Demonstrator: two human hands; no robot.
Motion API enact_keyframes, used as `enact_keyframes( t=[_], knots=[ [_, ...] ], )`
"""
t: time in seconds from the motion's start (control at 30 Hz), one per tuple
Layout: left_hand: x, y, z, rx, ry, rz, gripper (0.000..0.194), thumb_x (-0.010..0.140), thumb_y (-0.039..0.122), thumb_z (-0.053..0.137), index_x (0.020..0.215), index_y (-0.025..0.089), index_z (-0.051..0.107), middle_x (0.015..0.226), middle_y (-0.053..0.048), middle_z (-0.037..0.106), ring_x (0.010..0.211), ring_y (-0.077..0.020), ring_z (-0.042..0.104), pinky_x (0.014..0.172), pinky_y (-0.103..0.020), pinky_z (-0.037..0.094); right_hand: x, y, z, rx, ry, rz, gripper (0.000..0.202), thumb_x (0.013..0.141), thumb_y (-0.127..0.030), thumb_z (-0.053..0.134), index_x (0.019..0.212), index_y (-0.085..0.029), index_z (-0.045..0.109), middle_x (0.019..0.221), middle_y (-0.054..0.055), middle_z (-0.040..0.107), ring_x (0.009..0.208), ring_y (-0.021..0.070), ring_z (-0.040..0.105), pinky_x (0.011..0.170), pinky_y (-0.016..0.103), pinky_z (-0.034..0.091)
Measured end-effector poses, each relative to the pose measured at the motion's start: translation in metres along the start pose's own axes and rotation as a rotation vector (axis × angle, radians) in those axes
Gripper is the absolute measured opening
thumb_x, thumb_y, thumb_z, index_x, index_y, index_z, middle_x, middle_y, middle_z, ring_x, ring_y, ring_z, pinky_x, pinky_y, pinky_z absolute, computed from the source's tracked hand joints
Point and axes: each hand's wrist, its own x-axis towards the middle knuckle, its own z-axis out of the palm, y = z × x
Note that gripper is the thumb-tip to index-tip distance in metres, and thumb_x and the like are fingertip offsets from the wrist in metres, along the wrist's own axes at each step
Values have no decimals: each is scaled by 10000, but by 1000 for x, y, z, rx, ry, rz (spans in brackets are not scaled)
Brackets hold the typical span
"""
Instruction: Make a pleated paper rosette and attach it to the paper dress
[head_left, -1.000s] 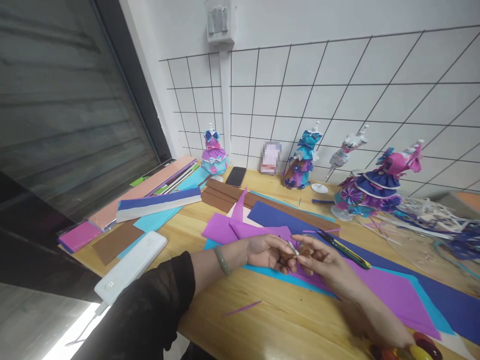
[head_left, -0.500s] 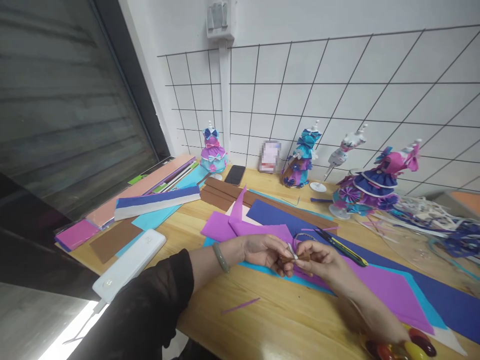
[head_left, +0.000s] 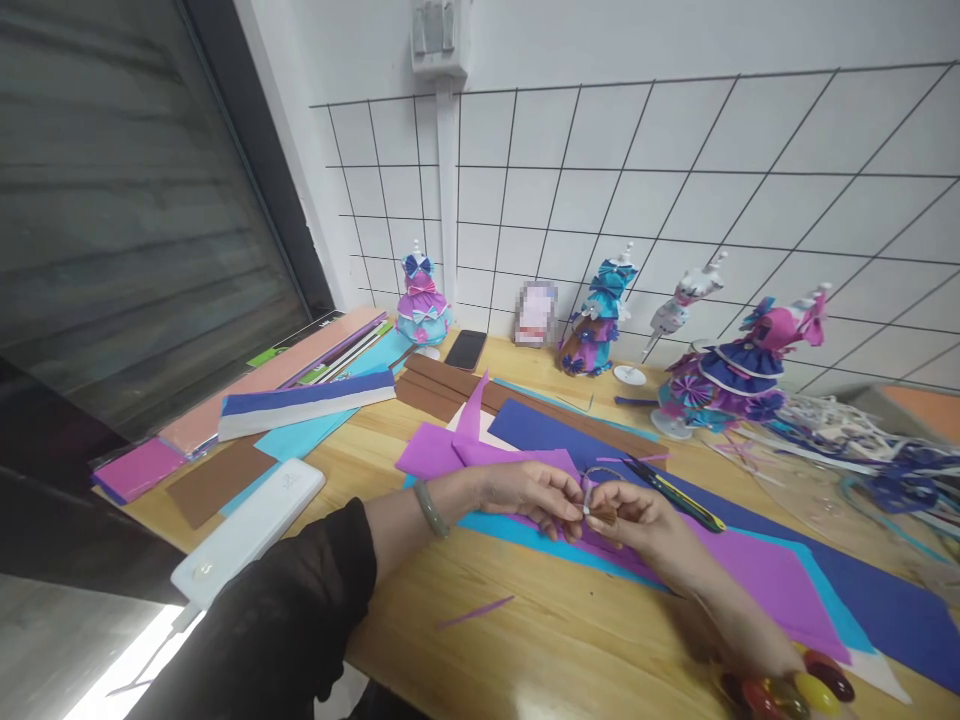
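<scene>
A small pleated brown paper bow (head_left: pixel 604 514) is pinched between my two hands over the purple paper. Around its middle runs a narrow whitish strip (head_left: pixel 586 497). My left hand (head_left: pixel 529 495) grips the bow's left side and the strip between thumb and fingertips. With thumb and forefinger, my right hand (head_left: pixel 637 516) pinches the bow's right end. Part of the bow is hidden behind the fingers. Just right of the hands, a black and yellow cutter-like tool (head_left: pixel 682 500) lies on the blue paper (head_left: pixel 847 575).
Purple sheets (head_left: pixel 776 585) spread over the table. A white power strip (head_left: pixel 251 530) lies on the left. At the back stand several small dress forms in paper dresses (head_left: pixel 424 305), near a phone (head_left: pixel 466 349). Loose paper strips (head_left: pixel 862 450) are heaped at right.
The bow has turned slightly in my fingers, and its brown left side is now mostly covered by my left hand. The whole view has shifted a little.
</scene>
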Motion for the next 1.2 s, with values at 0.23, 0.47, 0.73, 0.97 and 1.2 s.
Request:
enact_keyframes(
  t=[0.23,0.47,0.73,0.97,1.2],
  knots=[
    [5,-1,-1,-94,105,38,322,640,364,663,835,118,590,758,-48,620,660,-143,588,648,-306,431,-1,2,-2,-62,103,-50,127,655,-256,687,658,-188,580,612,-36,515,585,94,462,587,232,387],
    [9,-6,9,-152,266,58,294,544,301,738,710,103,599,659,-22,585,635,-108,544,645,-273,398,0,5,2,-62,85,-4,137,633,-277,697,670,-188,601,588,-32,514,554,94,444,556,240,381],
    [8,-3,12,-48,313,167,220,601,291,693,643,111,573,573,14,538,559,-71,494,588,-224,369,0,4,2,-67,107,0,151,634,-301,693,676,-190,601,589,-37,516,542,88,427,538,234,355],
    [5,3,24,301,472,440,225,730,345,554,677,129,514,630,0,516,599,-92,488,619,-247,404,3,6,-3,-28,154,30,207,632,-339,697,714,-189,581,600,-37,503,492,73,363,468,222,302],
    [0,2,37,1196,569,852,116,777,219,470,720,155,549,879,-93,586,931,-172,499,869,-346,367,5,8,-6,200,198,28,236,603,-327,729,729,-190,585,558,-51,448,476,66,352,456,215,286]
  ],
)
